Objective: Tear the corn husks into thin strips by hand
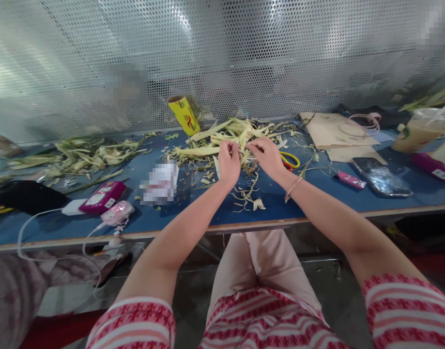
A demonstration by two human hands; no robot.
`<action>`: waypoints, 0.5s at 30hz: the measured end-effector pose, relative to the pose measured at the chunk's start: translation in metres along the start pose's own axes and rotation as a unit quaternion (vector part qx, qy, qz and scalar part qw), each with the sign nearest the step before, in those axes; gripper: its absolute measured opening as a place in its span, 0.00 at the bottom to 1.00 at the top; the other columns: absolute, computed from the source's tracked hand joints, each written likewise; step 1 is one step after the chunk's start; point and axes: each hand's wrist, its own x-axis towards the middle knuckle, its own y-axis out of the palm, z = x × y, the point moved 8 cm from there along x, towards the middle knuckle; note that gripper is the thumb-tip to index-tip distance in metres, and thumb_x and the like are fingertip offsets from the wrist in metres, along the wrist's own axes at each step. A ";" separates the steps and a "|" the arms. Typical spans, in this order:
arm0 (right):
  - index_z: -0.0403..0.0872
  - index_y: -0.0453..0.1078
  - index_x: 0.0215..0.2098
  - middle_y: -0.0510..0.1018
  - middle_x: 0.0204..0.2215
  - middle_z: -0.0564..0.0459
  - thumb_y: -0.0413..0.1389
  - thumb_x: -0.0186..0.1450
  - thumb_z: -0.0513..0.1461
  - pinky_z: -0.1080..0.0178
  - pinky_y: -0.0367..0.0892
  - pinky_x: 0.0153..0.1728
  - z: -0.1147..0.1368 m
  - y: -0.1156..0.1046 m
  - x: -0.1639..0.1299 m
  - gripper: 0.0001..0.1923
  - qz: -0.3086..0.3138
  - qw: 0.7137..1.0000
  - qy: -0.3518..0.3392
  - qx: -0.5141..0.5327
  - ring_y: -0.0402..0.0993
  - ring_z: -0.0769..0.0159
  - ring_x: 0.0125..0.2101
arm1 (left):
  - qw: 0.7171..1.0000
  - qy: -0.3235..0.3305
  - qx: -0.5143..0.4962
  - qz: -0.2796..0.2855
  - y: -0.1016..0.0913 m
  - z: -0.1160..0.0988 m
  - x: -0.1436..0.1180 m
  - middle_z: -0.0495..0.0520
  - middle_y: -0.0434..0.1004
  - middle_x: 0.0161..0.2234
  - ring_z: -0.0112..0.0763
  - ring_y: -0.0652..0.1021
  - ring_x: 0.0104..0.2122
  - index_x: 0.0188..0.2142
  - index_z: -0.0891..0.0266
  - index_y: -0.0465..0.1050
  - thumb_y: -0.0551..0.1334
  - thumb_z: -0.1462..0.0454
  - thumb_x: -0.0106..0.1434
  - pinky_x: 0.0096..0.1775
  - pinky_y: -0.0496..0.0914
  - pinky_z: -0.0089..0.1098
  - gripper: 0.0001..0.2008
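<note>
Head view: left hand (pixel 228 162) and right hand (pixel 268 156) both pinch a pale leaf strip (pixel 244 145) over the blue tabletop (pixel 193 218); leaf pile (pixel 229 133) just behind, yellow scissors (pixel 290 160) right, phone (pixel 382 177) farther right.

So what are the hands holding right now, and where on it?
Both hands, left and right, pinch one thin pale leaf strip stretched between their fingertips, each at one end, above the pile of leaves.

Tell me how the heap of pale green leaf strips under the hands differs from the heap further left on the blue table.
The heap of pale green leaf strips under the hands is touched by both the left hand and right hand; the left heap of leaf strips lies untouched. The first is compact, the second spread long and flat. Both rest on the blue table.
</note>
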 end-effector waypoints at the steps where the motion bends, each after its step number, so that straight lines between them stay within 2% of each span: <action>1: 0.48 0.72 0.27 0.71 0.29 0.51 0.54 0.65 0.44 0.59 0.62 0.41 -0.002 -0.001 0.000 0.12 -0.006 1.000 0.007 0.007 0.68 0.62 0.36 | 1.000 0.008 0.011 0.008 0.001 -0.003 -0.001 0.47 0.63 0.25 0.28 0.70 0.29 0.29 0.58 0.61 0.61 0.61 0.63 0.39 0.66 0.32 0.10; 6: 0.47 0.71 0.26 0.70 0.29 0.51 0.53 0.65 0.45 0.59 0.63 0.40 -0.011 -0.007 0.002 0.14 -0.033 0.999 0.038 0.019 0.68 0.63 0.35 | 0.993 0.044 0.086 0.069 0.010 -0.016 -0.007 0.47 0.65 0.25 0.25 0.67 0.24 0.30 0.59 0.62 0.61 0.65 0.63 0.34 0.64 0.31 0.07; 11: 0.46 0.71 0.25 0.69 0.27 0.53 0.55 0.64 0.45 0.60 0.66 0.37 -0.020 -0.013 0.007 0.13 -0.068 0.997 0.027 0.036 0.68 0.66 0.32 | 0.983 0.093 0.133 0.081 0.014 -0.018 -0.006 0.47 0.67 0.26 0.25 0.68 0.23 0.30 0.59 0.62 0.58 0.66 0.64 0.31 0.64 0.30 0.07; 15: 0.46 0.73 0.27 0.69 0.29 0.53 0.57 0.63 0.45 0.63 0.66 0.29 -0.037 -0.015 0.010 0.13 -0.087 0.992 0.051 0.074 0.66 0.71 0.25 | 0.979 0.099 0.155 0.088 0.015 -0.015 -0.005 0.48 0.67 0.26 0.25 0.68 0.24 0.30 0.59 0.63 0.57 0.65 0.64 0.32 0.65 0.30 0.06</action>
